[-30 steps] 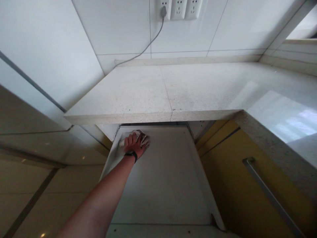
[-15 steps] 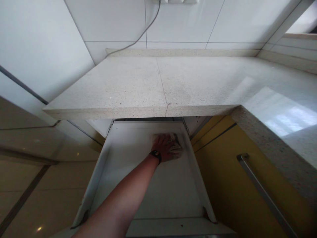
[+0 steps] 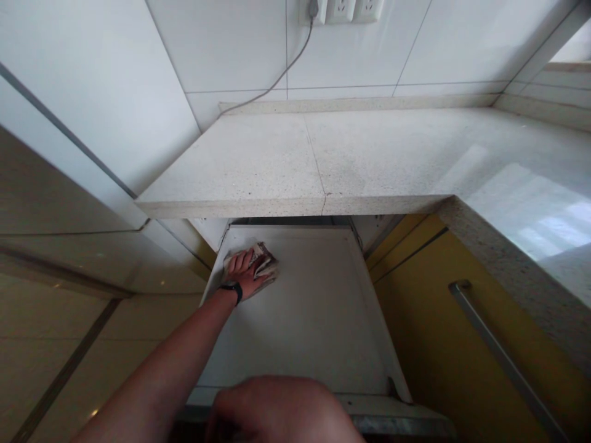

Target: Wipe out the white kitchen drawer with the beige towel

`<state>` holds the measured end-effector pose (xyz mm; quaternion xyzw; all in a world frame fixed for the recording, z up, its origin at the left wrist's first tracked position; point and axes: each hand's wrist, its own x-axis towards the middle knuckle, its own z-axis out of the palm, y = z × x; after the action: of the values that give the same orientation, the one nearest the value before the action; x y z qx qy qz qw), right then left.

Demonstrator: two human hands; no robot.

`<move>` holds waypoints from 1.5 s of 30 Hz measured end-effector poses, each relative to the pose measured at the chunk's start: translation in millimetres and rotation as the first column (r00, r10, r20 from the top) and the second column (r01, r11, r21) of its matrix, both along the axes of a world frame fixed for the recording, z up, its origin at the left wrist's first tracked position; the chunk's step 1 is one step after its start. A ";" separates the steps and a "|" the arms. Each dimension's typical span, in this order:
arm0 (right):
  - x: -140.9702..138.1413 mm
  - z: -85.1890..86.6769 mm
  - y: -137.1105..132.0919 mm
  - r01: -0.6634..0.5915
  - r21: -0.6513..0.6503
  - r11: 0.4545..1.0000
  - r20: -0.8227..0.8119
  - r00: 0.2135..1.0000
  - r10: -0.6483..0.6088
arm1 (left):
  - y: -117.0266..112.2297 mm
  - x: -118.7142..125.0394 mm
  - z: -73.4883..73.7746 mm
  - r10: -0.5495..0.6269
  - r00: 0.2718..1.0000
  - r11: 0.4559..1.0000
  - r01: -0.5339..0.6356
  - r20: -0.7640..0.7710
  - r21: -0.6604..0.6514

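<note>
My left hand (image 3: 245,271), with a black band on its wrist, presses a crumpled, stained cloth (image 3: 265,261) against the floor of a pulled-out white drawer (image 3: 318,307). It is near the drawer's back left corner, its fingers laid over the cloth. Low in the view, close to the camera, my right hand (image 3: 286,409) is curled above the drawer's front. Its fingers are mostly hidden, and what they hold, if anything, does not show.
A speckled stone countertop (image 3: 258,160) overhangs the drawer's back. Right of the drawer is a yellow cabinet door (image 3: 415,307) with a metal handle (image 3: 498,351). A grey cord (image 3: 281,77) runs from a wall socket (image 3: 341,9) to the counter. White panels stand at the left.
My left hand has moved the cloth from the drawer's back right to its back left. My right hand has come into view at the bottom. The camera view has shifted slightly.
</note>
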<state>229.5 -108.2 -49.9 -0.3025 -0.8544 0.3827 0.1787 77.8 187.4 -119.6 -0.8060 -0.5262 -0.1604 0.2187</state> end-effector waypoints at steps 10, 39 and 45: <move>90.6 -0.9 67.5 0.640 0.282 0.715 -0.011 0.747 -0.664 | -74.2 17.5 -40.8 -0.209 0.975 0.969 0.197 -0.073 -0.149; 134.7 -33.4 91.0 0.744 0.032 0.667 -0.214 0.657 -0.722 | -27.9 -34.5 -17.5 -0.188 0.977 0.979 0.195 -0.095 0.067; 120.1 -33.4 96.7 0.692 0.096 0.715 -0.249 0.712 -0.656 | -72.5 11.3 -27.0 -0.437 0.883 0.900 0.428 -0.173 -0.088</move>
<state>349.7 -11.5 -83.4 -0.5371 -0.6934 0.2385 0.4170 89.1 114.9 -146.7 -0.9193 -0.3139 -0.1156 0.2072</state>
